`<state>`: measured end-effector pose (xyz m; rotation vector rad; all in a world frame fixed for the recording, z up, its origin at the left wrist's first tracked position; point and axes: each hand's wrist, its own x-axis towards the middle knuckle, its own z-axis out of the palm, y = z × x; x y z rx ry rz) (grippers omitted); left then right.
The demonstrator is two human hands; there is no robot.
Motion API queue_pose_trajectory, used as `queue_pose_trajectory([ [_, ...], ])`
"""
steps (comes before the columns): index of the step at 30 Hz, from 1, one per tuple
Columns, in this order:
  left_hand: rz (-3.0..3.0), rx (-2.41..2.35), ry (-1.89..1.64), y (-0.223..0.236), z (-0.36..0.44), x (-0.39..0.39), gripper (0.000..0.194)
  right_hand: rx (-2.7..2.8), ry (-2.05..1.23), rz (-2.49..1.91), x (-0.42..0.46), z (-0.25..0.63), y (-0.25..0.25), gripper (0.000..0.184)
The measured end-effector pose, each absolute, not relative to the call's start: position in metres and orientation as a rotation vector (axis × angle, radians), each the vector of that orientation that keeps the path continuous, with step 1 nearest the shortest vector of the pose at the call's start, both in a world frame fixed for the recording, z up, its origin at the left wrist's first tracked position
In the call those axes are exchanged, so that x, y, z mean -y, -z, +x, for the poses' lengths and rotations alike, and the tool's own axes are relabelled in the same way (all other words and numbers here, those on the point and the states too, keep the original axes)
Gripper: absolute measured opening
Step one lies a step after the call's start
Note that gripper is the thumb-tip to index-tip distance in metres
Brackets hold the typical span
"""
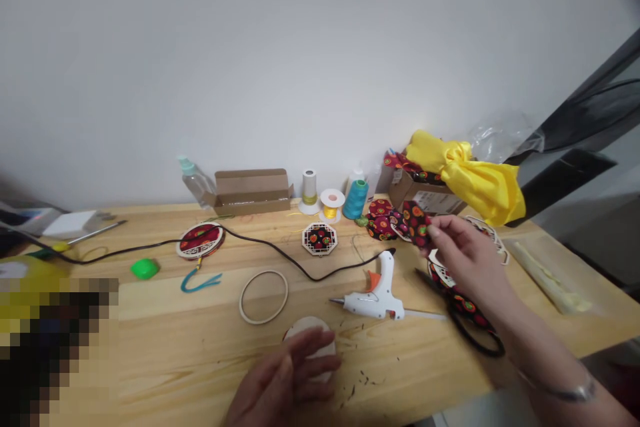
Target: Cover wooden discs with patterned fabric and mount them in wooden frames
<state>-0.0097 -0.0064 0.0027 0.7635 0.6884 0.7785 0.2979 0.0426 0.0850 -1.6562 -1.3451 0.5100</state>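
My right hand [463, 257] pinches a dark fabric piece [416, 221] with red and orange round motifs, raised over the right side of the table. Below that wrist lie black-handled scissors [477, 340] and more patterned fabric [467, 305]. My left hand [295, 373] is open, its fingers apart over a pale round disc [309, 328] that they partly cover; whether they touch it I cannot tell. Between the hands rests a white glue gun [373, 303] on its side, with an orange trigger. A thin wooden ring [264, 297] lies left of it.
A black cord [280, 250] crosses the table. An octagonal framed ornament [319, 239], a round tasselled one [200, 240] and a green object [145, 269] lie about. Along the wall stand a cardboard box [254, 200], thread spools [356, 200] and a carton with yellow cloth [480, 180].
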Motion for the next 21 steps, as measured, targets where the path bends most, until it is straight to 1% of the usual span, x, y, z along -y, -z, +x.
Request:
queue_pose_trajectory([
  [2,0.563,-0.513,-0.722,-0.009,-0.006,0.0,0.048,1.743,-0.219,-1.557,-0.023,0.264,-0.083,0.014],
  [4,0.439,-0.395,-0.734,-0.017,-0.001,-0.003,0.06,2.136,0.019,-1.281,-0.005,0.233,-0.076,0.026],
  [6,0.345,-0.315,-0.774,-0.024,0.002,-0.003,0.061,2.349,0.201,-0.993,0.007,0.21,-0.065,0.025],
  [7,0.313,-0.297,-0.801,-0.026,0.004,-0.003,0.058,2.41,0.235,-0.903,0.012,0.204,-0.059,0.026],
  [9,0.252,-0.321,-0.848,-0.028,0.005,0.0,0.045,2.448,0.19,-0.858,0.016,0.197,-0.049,0.029],
  [12,0.222,-0.408,-0.907,-0.027,0.003,0.003,0.032,2.265,-0.041,-1.014,0.017,0.199,-0.041,0.035],
  [15,0.194,-0.48,-0.93,-0.026,0.001,0.003,0.031,2.018,-0.264,-1.179,0.016,0.198,-0.041,0.028],
  [18,0.186,-0.507,-0.927,-0.026,0.0,0.003,0.033,1.858,-0.397,-1.274,0.016,0.193,-0.043,0.019],
  [19,0.192,-0.511,-0.927,-0.027,0.001,0.004,0.033,1.814,-0.456,-1.318,0.016,0.191,-0.042,0.017],
  [21,0.237,-0.522,-0.922,-0.026,0.003,0.005,0.034,1.733,-0.613,-1.397,0.016,0.186,-0.041,0.02],
])
